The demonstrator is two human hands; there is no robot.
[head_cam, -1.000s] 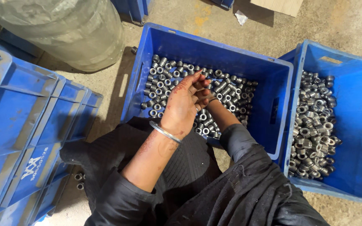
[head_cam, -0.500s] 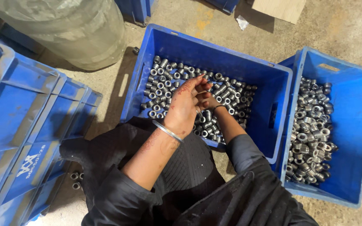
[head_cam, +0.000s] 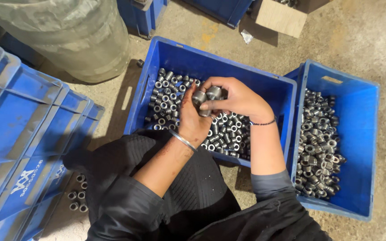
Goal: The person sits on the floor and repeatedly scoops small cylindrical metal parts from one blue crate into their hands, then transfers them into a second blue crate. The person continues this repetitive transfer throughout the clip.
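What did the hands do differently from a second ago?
The right hand came up from under the left hand and now lies open to view, pinching two short metal sleeves between both hands above the middle crate. Earlier the left hand covered it, low over the pile. Both blue crates, their loose metal parts and the right crate stayed as they were.
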